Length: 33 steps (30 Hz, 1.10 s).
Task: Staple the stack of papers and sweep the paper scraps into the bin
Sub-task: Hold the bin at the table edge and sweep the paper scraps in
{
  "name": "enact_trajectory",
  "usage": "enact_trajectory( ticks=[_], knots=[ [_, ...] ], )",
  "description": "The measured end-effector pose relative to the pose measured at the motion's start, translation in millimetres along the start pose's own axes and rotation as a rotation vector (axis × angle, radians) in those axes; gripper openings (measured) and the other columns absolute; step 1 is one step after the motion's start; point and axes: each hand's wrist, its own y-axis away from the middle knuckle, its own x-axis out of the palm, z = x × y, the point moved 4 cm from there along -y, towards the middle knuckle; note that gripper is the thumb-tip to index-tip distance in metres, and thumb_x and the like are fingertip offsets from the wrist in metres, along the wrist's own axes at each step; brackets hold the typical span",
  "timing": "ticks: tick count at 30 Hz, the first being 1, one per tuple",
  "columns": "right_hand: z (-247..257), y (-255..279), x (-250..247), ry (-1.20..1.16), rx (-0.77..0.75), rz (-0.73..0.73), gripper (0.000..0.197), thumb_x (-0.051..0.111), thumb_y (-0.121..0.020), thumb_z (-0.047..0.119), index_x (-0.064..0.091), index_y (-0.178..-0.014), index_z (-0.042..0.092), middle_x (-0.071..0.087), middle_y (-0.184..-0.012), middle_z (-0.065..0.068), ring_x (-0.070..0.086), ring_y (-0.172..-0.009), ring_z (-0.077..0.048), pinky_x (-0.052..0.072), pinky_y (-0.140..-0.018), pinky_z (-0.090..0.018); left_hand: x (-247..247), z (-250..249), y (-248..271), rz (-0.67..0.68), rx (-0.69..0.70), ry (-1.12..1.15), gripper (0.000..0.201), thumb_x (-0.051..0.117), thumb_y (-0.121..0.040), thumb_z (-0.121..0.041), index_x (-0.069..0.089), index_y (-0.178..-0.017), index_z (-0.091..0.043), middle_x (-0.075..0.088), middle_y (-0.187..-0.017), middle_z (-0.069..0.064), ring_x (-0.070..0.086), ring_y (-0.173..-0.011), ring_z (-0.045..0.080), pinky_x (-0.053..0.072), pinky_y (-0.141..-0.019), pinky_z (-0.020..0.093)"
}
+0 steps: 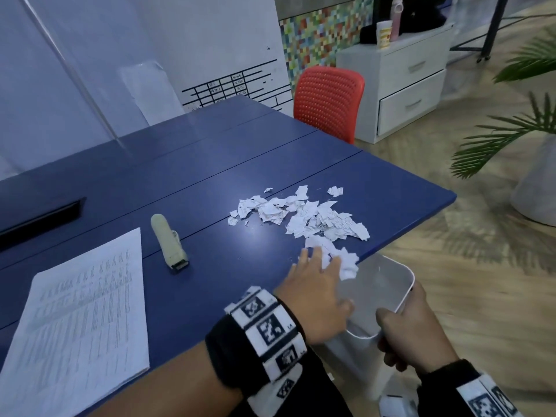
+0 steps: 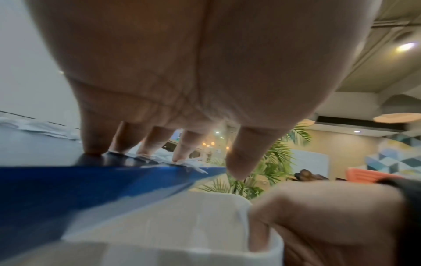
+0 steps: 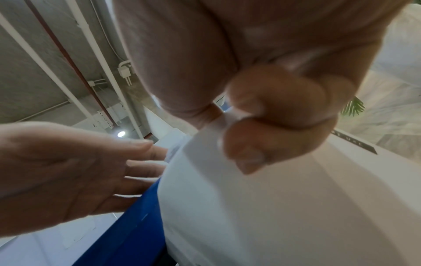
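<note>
A pile of torn white paper scraps [image 1: 310,216] lies near the right edge of the blue table [image 1: 210,176]. My left hand [image 1: 316,281] lies flat on the table with straight fingers [image 2: 145,144] touching the nearest scraps [image 1: 346,263] at the table's edge. A white bin [image 1: 403,278] hangs just below that edge, and my right hand [image 1: 412,329] grips its near rim [image 3: 205,144], thumb inside. The stack of printed papers [image 1: 84,320] lies at the front left. A cream stapler [image 1: 170,242] rests beside it, untouched.
A red chair [image 1: 329,100] stands at the table's far end, with a white drawer cabinet [image 1: 403,82] behind it. A potted palm [image 1: 523,139] stands on the wooden floor to the right. A black slot [image 1: 39,218] is set into the table at left.
</note>
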Motion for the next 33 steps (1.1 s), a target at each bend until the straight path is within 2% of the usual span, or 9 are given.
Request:
enact_trajectory(
  ticks=[4,8,11,13,18,21,27,30,33],
  knots=[
    [0.1,-1.7,-6.2,-0.001,-0.002,-0.002,0.053,0.053,-0.084,0.004,0.036,-0.131,0.023,0.063,-0.056,-0.023,0.050,-0.029,-0.027,0.037,-0.033,-0.024,12.6,-25.4,16.6,-0.041,0.172,-0.036,0.070,0.045,-0.096,-0.034,0.010,-0.155,-0.017,-0.007,-0.164,0.008,-0.011,-0.151,0.024,0.001,-0.123,0.038],
    [-1.0,-3.5,-10.6,-0.001,0.019,-0.009,0.051,0.054,-0.087,0.005,0.033,-0.131,0.022,0.065,-0.061,-0.024,0.051,-0.031,-0.027,0.038,-0.033,-0.025,5.4,-37.2,18.3,-0.088,0.321,-0.035,0.056,0.048,-0.096,-0.028,0.031,-0.149,-0.020,0.006,-0.164,0.005,0.000,-0.152,0.019,0.005,-0.124,0.034],
    [-1.7,-7.0,-14.1,0.012,0.029,-0.011,0.056,0.051,-0.084,0.003,0.032,-0.133,0.023,0.066,-0.070,-0.027,0.052,-0.030,-0.028,0.040,-0.034,-0.025,-27.5,-22.8,-3.2,-0.259,0.257,0.075,0.055,0.054,-0.093,-0.030,0.038,-0.145,-0.022,0.019,-0.161,0.002,0.021,-0.147,0.019,0.021,-0.120,0.036],
    [-1.7,-8.2,-15.6,0.013,0.040,-0.013,0.056,0.050,-0.084,0.003,0.031,-0.132,0.024,0.065,-0.070,-0.027,0.052,-0.030,-0.028,0.040,-0.033,-0.024,-49.4,-3.3,-23.0,-0.323,0.131,0.135,0.061,0.054,-0.092,-0.036,0.031,-0.148,-0.027,0.014,-0.163,-0.001,0.020,-0.149,0.018,0.024,-0.119,0.038],
    [0.4,-6.9,-14.9,0.012,0.058,-0.014,0.048,0.049,-0.085,0.005,0.029,-0.125,0.023,0.063,-0.063,-0.026,0.051,-0.031,-0.027,0.037,-0.032,-0.022,-68.5,29.1,-57.7,-0.126,-0.048,0.004,0.072,0.053,-0.092,-0.048,0.021,-0.153,-0.028,0.012,-0.164,0.003,0.016,-0.150,0.020,0.022,-0.118,0.040],
    [0.3,-5.6,-13.6,-0.005,0.059,-0.013,0.048,0.049,-0.085,0.005,0.029,-0.124,0.025,0.064,-0.068,-0.026,0.051,-0.031,-0.027,0.038,-0.032,-0.023,-56.1,22.2,-57.0,-0.027,-0.041,-0.042,0.062,0.054,-0.092,-0.044,0.034,-0.148,-0.024,0.027,-0.158,0.005,0.030,-0.144,0.025,0.029,-0.114,0.039],
    [-2.2,-4.9,-15.3,-0.025,0.047,-0.025,0.049,0.048,-0.083,0.003,0.032,-0.125,0.024,0.062,-0.064,-0.025,0.050,-0.030,-0.028,0.038,-0.032,-0.024,-25.5,2.2,-39.7,-0.055,0.061,-0.052,0.058,0.051,-0.087,-0.042,0.038,-0.140,-0.022,0.037,-0.140,0.004,0.032,-0.138,0.025,0.040,-0.106,0.047],
    [-2.1,-3.9,-17.2,-0.023,0.045,-0.026,0.050,0.049,-0.083,0.003,0.031,-0.124,0.026,0.062,-0.063,-0.024,0.051,-0.030,-0.028,0.038,-0.032,-0.024,-14.4,-9.3,-24.1,-0.056,0.092,-0.097,0.061,0.050,-0.089,-0.039,0.030,-0.144,-0.024,0.027,-0.150,0.001,0.021,-0.144,0.023,0.036,-0.110,0.048],
    [-3.1,-2.7,-20.4,-0.017,0.047,-0.033,0.050,0.050,-0.085,0.004,0.030,-0.125,0.026,0.062,-0.062,-0.023,0.051,-0.031,-0.027,0.037,-0.032,-0.022,-12.6,-16.2,-10.6,-0.066,0.135,-0.152,0.063,0.047,-0.094,-0.034,0.020,-0.150,-0.024,0.011,-0.161,0.005,0.008,-0.150,0.022,0.021,-0.118,0.040]
  ],
)
